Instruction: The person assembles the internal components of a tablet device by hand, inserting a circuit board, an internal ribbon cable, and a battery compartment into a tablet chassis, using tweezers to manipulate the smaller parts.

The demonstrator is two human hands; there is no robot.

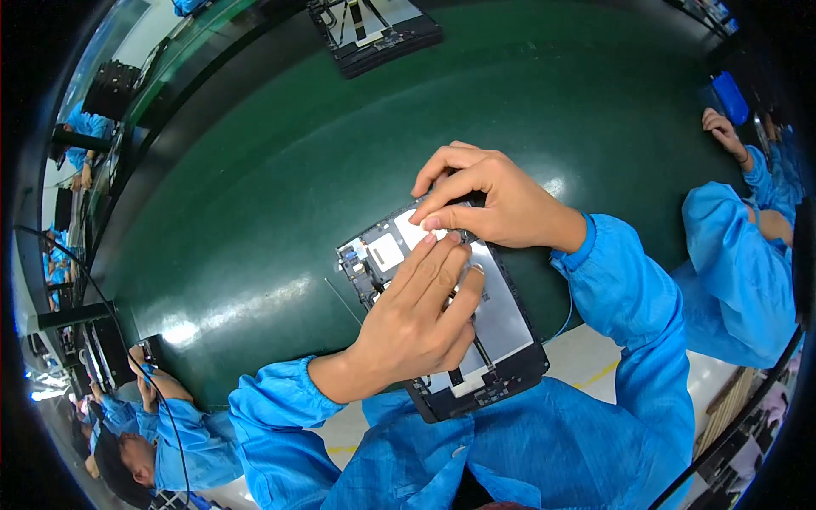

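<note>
Best keep pressure light on the opened tablet (507, 316) beneath the fingers, left hand (418, 319) outstretched, right hand (500, 194) curled over the white patch (408, 226), its grip unclear.

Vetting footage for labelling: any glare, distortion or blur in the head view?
Head view: white glare on the glossy green tabletop, brightest left of the person's bare left hand; head view: fisheye stretches the blue-smocked co-worker at lower left, corners black; head view: that hand and the opened black rectangular tablet-shaped device look fairly sharp, small rim details soft.
</note>
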